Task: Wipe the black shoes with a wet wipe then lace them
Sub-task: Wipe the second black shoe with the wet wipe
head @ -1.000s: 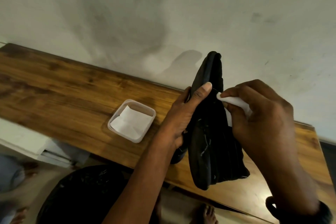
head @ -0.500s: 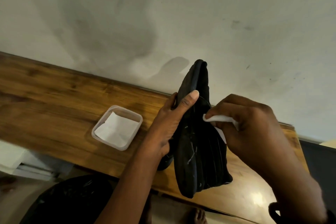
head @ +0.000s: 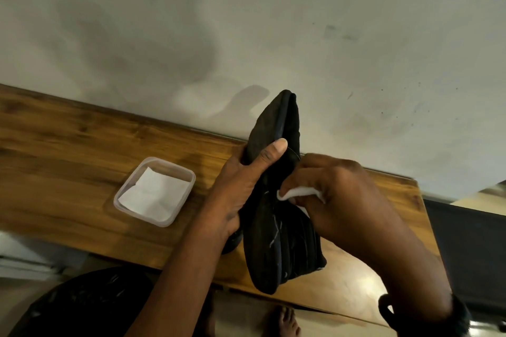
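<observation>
Your left hand point(head: 241, 189) grips the black shoe point(head: 276, 241) on end above the worktop's point(head: 68, 150) near edge, towards its right end. Your right hand point(head: 336, 194) pinches the wet wipe point(head: 294, 194) against the shoe's side. The shoe looks light and soft, likely to buckle under rubbing, so brace it behind the wiped spot.

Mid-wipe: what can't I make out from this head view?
Head view:
- wet wipe: mostly covered by the right hand.
- black shoe: lacing side turned away; left hand covers its side.
- dark object under the left wrist: mostly hidden.
- black bulk: blurred, cut by bottom edge.
</observation>
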